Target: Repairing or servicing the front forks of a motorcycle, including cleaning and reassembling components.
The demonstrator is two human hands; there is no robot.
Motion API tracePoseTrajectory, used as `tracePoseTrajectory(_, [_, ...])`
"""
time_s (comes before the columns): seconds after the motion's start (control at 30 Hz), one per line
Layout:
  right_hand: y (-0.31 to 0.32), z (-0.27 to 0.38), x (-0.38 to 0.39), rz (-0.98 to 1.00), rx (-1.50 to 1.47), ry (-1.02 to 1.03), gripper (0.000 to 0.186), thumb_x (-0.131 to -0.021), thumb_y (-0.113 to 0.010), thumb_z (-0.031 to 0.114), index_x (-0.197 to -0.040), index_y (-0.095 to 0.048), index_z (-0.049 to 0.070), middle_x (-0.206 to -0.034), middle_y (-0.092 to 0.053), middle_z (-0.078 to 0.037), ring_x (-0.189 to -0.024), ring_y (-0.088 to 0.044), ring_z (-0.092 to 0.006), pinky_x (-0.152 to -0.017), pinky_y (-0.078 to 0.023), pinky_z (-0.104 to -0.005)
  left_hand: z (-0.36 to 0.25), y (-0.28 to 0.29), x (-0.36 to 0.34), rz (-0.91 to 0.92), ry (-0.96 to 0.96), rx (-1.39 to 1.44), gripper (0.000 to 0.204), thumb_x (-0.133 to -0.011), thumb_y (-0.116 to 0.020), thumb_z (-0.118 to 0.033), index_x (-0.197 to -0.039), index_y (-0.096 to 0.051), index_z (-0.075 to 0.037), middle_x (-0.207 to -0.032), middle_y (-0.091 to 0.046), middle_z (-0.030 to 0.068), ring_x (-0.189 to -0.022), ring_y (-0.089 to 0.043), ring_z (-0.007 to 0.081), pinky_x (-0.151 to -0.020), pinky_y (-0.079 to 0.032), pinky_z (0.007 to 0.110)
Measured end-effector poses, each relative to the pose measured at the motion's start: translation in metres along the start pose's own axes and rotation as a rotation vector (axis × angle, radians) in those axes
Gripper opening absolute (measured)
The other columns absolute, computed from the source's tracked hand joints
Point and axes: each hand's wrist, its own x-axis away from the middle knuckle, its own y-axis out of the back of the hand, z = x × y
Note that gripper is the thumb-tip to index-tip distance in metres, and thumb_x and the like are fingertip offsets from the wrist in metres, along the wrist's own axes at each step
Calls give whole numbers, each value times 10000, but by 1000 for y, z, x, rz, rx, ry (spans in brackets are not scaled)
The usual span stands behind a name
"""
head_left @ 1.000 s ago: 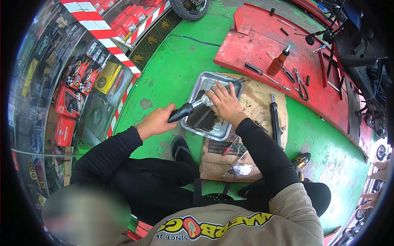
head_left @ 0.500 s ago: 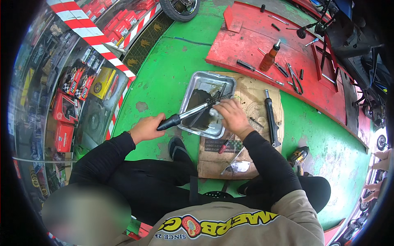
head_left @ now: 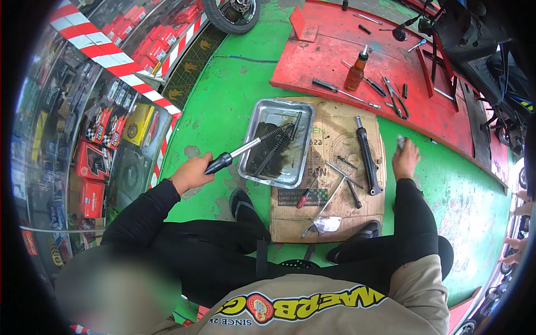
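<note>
My left hand is closed around the black end of a motorcycle fork leg, whose chrome tube slants up to the right over a metal tray. A dark coil spring extends from the tube's far end above the tray. Dark oily liquid covers part of the tray's bottom. Out to the right, past the cardboard, my right hand is closed on a small crumpled whitish wad. Another black fork leg lies on the cardboard, left of that hand.
Flattened cardboard carries a T-handle wrench, a red-handled screwdriver and a plastic bag. A red platform holds a bottle, pliers and other tools. A glass display case stands left; a motorcycle stands right.
My right hand has left the spring and tube end and swung right, beyond the cardboard, with the whitish wad. My left hand still holds the fork leg, shifted slightly left in the picture.
</note>
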Motion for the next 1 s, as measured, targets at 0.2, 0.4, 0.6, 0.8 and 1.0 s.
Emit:
tracePoseTrajectory(0.2, [-14,-42,30,-54,-4,-503,354,-980,-567,277,-1292,-536,111,-1244,-635,-124,-1200,-538,-348,-966,-398,-534,-3,12,-18,-44,13,-116,386,-778,-702,-198,-1073,-524,-25,-881,-672,231,-869,-655,447,-760,-507,538])
tracePoseTrajectory(0.4, [-29,-67,45,234,34,-819,390,-976,-533,386,-1279,-531,140,-1304,-632,-136,-1273,-506,-382,-1017,-367,-579,-17,46,-17,-10,30,-162,380,-771,-702,-192,-1063,-533,-16,-860,-675,224,-847,-664,432,-755,-511,526])
tracePoseTrajectory(0.6, [-52,-80,57,416,-4,-826,440,-936,-530,393,-1300,-532,145,-1329,-628,-170,-1305,-482,-420,-1033,-343,-609,-32,74,1,33,44,-250,373,-768,-710,-195,-1050,-547,-13,-870,-682,233,-862,-676,425,-770,-522,507])
tracePoseTrajectory(0.8, [-56,-74,59,464,-13,-860,460,-931,-515,393,-1320,-536,148,-1338,-628,-177,-1326,-470,-418,-1041,-334,-609,-42,84,25,47,100,-199,399,-772,-713,-205,-1083,-553,-12,-896,-687,246,-875,-682,421,-781,-522,498])
tracePoseTrajectory(1.0, [-43,-56,56,550,-32,-873,492,-919,-493,368,-1366,-527,164,-1381,-603,-178,-1347,-456,-415,-1080,-308,-603,-54,75,15,70,58,-200,388,-783,-711,-208,-1088,-560,-20,-894,-684,229,-875,-678,416,-777,-525,502])
